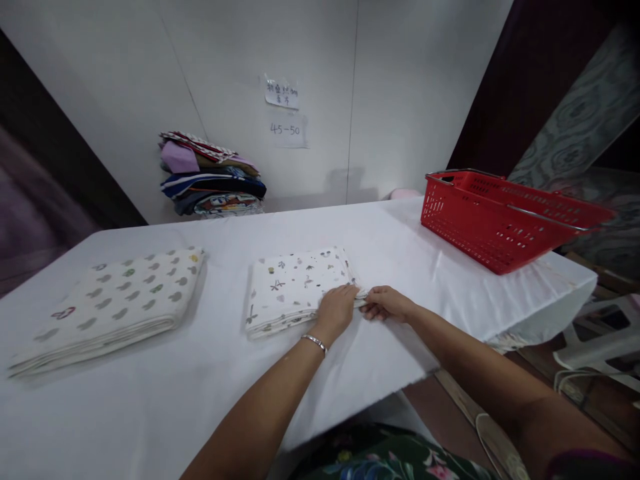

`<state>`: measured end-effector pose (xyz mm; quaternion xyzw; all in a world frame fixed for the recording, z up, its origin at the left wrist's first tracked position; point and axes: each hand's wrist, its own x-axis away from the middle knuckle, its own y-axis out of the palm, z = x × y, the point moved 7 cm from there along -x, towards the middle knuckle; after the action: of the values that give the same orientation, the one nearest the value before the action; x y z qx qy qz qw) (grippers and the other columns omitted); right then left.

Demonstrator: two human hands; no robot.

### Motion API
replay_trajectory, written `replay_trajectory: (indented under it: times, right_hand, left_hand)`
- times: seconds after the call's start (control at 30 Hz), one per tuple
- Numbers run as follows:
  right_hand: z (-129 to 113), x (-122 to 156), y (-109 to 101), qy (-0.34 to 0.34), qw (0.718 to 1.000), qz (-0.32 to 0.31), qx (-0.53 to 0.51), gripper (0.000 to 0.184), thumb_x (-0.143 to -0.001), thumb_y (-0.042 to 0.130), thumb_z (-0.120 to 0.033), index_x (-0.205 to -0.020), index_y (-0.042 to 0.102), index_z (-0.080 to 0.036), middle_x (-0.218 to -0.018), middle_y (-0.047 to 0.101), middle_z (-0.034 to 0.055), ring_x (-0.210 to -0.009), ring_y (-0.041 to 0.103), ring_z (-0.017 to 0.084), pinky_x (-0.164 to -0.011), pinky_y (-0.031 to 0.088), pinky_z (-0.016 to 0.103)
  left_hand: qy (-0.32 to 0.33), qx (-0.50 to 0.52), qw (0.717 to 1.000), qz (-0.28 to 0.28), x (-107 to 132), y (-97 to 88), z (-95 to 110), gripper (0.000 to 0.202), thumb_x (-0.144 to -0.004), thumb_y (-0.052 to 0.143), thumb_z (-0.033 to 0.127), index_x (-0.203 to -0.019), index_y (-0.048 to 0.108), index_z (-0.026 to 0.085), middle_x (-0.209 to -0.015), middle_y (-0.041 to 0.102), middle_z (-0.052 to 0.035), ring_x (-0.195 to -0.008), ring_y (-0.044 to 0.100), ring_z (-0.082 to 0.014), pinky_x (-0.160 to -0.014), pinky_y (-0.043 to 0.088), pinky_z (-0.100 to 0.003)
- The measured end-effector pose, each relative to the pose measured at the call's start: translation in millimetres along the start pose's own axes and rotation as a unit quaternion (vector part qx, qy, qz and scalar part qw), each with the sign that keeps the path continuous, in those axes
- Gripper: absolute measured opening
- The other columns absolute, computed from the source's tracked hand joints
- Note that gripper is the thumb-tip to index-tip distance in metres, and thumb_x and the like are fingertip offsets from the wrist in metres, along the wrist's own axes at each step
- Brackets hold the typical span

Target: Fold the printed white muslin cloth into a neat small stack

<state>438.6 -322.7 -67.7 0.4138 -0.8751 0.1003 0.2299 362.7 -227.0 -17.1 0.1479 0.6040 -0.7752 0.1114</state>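
Note:
A folded white cloth (pixel 305 277) with small printed plants and dots lies in front of me on the table. My left hand (pixel 339 308), with a silver bracelet at the wrist, grips its near right corner; the fingers are bent over the top, and the thumb is hidden. Just to the right, my right hand (pixel 387 304) pinches the layered edge at that same corner between thumb and fingers. Further left lies a larger folded cloth (pixel 125 290) with grey mushroom-like prints, touched by neither hand.
A white sheet covers the table (pixel 200 400). A red plastic basket (pixel 500 220) with metal handles stands at the back right. Behind the table's far edge, a stack of folded fabrics (pixel 213 177) rests near the wall. Paper signs (pixel 283 93) hang above. A white stool (pixel 600 333) is at the right.

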Motion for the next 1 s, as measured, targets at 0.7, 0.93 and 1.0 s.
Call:
replay_trajectory:
  times: [0.7,0.93,1.0]
  right_hand:
    - [-0.2,1.8,-2.8,-0.047,0.993,-0.035,-0.103,0.011,-0.083,0.058,-0.023,-0.089,0.052,-0.015,-0.078,0.069,0.0067,-0.062,0.066,0.013,-0.05,0.052,0.019]
    - [1.8,-0.7,-4.0,-0.035,0.993,-0.023,-0.107,0.013,-0.081,0.057,-0.016,-0.09,0.048,-0.016,-0.067,0.068,0.0046,-0.058,0.066,0.014,-0.047,0.051,0.019]
    - [1.8,-0.4,-3.9,-0.037,0.995,-0.016,-0.09,0.014,-0.08,0.057,-0.016,-0.089,0.048,-0.016,-0.064,0.067,0.0039,-0.056,0.065,0.013,-0.046,0.051,0.019]
  left_hand:
    - [-0.137,0.055,0.989,-0.012,-12.3,-6.3,-5.3,0.022,-0.084,0.046,0.029,-0.091,0.065,0.021,-0.093,0.067,-0.004,-0.092,0.058,-0.0178,-0.081,0.041,-0.03]
    - [-0.182,0.042,0.982,-0.018,-15.5,-4.8,-8.3,0.025,-0.084,0.042,0.024,-0.08,0.066,0.021,-0.086,0.066,-0.0037,-0.083,0.058,-0.0173,-0.073,0.041,-0.029]
    - [-0.167,0.05,0.985,-0.01,-14.6,-5.9,-6.4,0.023,-0.084,0.043,0.025,-0.082,0.066,0.021,-0.088,0.066,-0.0033,-0.086,0.057,-0.017,-0.075,0.04,-0.029]
